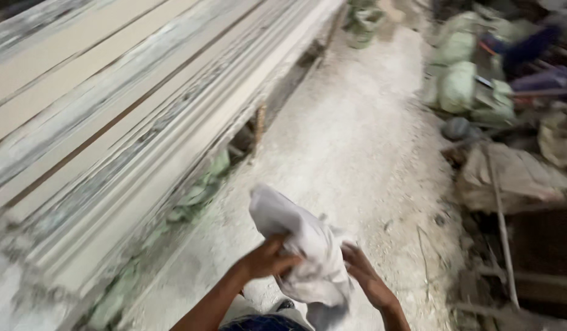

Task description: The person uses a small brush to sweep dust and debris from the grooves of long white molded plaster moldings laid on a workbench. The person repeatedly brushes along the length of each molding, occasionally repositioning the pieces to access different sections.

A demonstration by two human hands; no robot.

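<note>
Clearly soft and light: white cloth point(305, 251) bunched between both hands, above dusty floor point(357, 141). Left hand point(268, 260) clenched into folds; right hand point(363, 276) gripping lower edge. Limp, unbreakable; best gathered by the bunched middle. Long mouldings point(112, 122) alongside.

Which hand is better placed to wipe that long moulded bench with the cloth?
Probably the left hand: it grips the white cloth and is on the side of the bench. The right hand only touches the cloth's far edge.
</note>
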